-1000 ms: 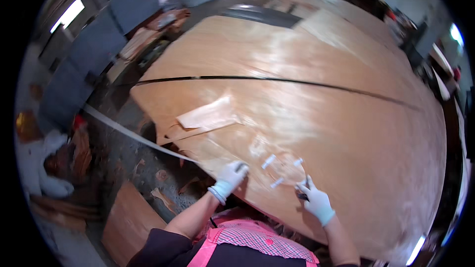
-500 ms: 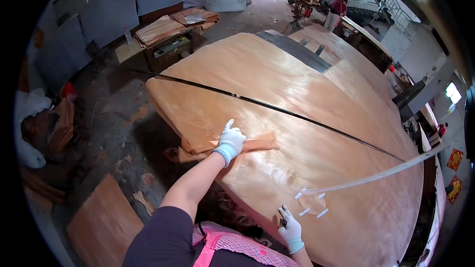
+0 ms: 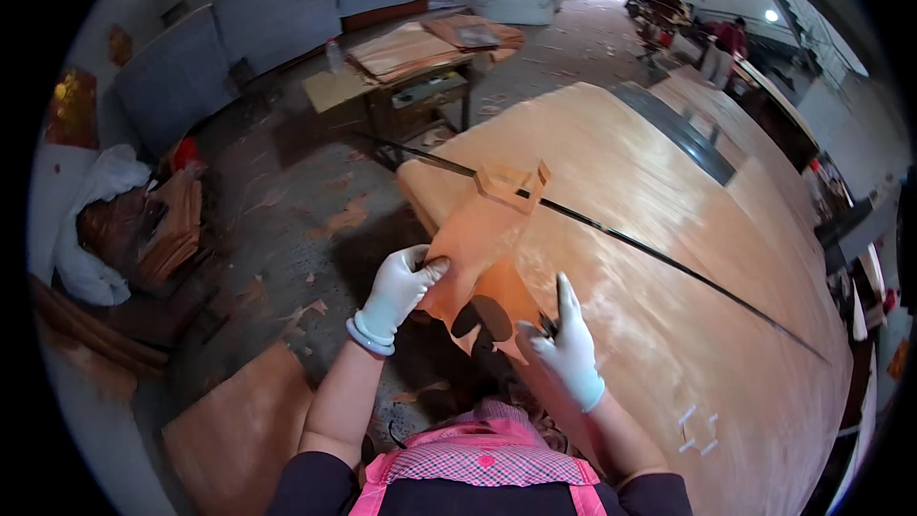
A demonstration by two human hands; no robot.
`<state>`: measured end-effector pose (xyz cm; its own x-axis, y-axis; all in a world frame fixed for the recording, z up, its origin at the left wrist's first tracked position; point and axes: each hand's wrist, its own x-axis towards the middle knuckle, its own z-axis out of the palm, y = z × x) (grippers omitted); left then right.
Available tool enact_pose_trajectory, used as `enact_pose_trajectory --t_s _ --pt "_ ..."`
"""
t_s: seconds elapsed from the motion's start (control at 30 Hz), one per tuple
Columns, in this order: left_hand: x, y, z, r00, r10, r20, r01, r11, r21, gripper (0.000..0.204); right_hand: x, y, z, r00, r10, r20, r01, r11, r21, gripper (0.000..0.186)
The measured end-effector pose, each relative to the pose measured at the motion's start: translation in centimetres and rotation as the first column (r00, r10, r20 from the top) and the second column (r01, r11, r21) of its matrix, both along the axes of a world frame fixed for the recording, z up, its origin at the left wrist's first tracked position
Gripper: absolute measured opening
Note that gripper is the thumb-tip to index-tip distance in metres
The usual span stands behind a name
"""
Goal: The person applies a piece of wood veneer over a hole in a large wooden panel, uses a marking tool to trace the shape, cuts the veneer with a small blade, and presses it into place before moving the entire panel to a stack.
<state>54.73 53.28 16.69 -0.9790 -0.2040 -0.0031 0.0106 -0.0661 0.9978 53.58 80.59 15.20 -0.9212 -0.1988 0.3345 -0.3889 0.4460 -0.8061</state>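
Orange veneer sheet (image 3: 470, 237), mid-picture, looks ready to split!
Left hand (image 3: 394, 294) pinches its eight-o'clock edge; right hand (image 3: 567, 349), at five, points a finger up, its grip impossible to tell. A hard pull could tear that ragged near edge; the one-o'clock end could snag the black strip (image 3: 611, 230).

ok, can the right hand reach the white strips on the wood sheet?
Probably yes: the white strips lie uncovered on the wood sheet, nothing seen blocking the right hand, though the dark object it seems to hold may hamper it.
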Motion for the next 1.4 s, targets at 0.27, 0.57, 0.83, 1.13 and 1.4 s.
enact_pose_trajectory --t_s 0.27,0.57,0.83,1.13,1.4 --pt "1.1 -21.2 -2.9 0.709 0.679 -0.191 -0.692 0.722 -0.003 0.023 -12.7 -15.1 -11.9 0.774 0.420 0.473 -0.383 0.906 -0.179 0.021" --pt "3.9 -45.5 -2.4 0.383 0.904 -0.191 -0.918 0.349 -0.188 0.018 -23.2 -33.7 -16.3 0.511 0.490 0.706 -0.541 0.822 -0.179 0.036" --pt "-5.5 -56.5 -3.8 0.476 0.865 -0.157 -0.803 0.355 -0.478 0.024 -36.5 -51.0 -12.3 0.854 0.361 0.375 -0.485 0.814 0.319 0.052" --pt "-29.5 -70.7 -2.8 0.855 0.518 0.030 -0.461 0.785 -0.415 0.023 -41.1 -59.5 -16.1 0.343 0.096 0.934 0.588 0.753 -0.293 0.032" --pt "-57.7 -77.0 -3.2 0.986 0.056 -0.158 -0.155 0.653 -0.741 0.044 -45.9 -59.8 -15.7 0.415 -0.037 0.909 0.794 0.502 -0.342 0.036"
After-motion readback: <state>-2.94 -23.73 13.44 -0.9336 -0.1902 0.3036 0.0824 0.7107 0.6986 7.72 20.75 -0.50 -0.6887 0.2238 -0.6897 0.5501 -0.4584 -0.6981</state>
